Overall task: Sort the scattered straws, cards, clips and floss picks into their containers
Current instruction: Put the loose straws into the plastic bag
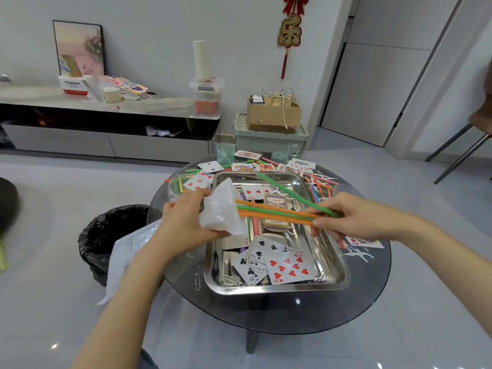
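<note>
My left hand (183, 222) grips a clear plastic bag (222, 209) above the left side of a steel tray (338, 267). My right hand (354, 218) pinches a bundle of orange and green straws (277, 213) whose far ends reach into the bag's mouth. Inside the tray lie playing cards (290, 266), a card box (275, 211), more straws and paper clips (231, 280). More cards (210, 166) and straws (318, 186) are scattered on the round dark glass table (372, 288).
A clear round tub (177, 186) with straws stands left of the tray. Two green cups (225, 153) sit at the table's far edge. A black-lined bin (111, 235) and a paper sheet (127, 251) are at the left; a chair's legs (458, 153) stand far right.
</note>
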Available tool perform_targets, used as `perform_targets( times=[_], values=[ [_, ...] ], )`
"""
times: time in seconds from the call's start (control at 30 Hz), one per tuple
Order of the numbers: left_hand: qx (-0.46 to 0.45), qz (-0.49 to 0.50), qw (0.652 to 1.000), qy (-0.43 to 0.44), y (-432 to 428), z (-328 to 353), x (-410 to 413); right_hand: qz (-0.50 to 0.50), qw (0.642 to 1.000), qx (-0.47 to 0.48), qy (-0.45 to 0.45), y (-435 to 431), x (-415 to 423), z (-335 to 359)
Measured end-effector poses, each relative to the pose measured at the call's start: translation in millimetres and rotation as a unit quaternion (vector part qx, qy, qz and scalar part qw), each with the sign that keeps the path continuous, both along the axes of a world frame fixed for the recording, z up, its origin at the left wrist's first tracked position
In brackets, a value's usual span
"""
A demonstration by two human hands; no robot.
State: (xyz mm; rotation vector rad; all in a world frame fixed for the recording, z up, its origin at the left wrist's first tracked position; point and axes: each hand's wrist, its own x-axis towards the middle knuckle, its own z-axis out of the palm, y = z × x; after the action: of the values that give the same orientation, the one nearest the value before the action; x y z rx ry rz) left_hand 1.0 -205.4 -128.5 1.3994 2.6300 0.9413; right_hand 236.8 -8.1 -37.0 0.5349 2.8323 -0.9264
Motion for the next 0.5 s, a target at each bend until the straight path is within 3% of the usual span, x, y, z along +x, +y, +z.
perform_targets(
  times=[0.17, 0.4, 0.5],
  values=[
    [0.017, 0.0, 1.0, 0.002, -0.3, 3.1, 3.5, 0.065, 0.993, 0.094, -0.033, -14.8, -56.9, 30.3],
    [0.055, 0.02, 0.997, -0.058, -7.1, 15.7, 3.1, 0.152, 0.979, 0.085, -0.107, -36.1, -115.6, 69.4],
    [0.056, 0.017, 0.996, -0.068, -5.9, 18.0, 4.9, 0.16, 0.968, 0.163, -0.105, -45.3, -136.1, 68.5]
  ],
)
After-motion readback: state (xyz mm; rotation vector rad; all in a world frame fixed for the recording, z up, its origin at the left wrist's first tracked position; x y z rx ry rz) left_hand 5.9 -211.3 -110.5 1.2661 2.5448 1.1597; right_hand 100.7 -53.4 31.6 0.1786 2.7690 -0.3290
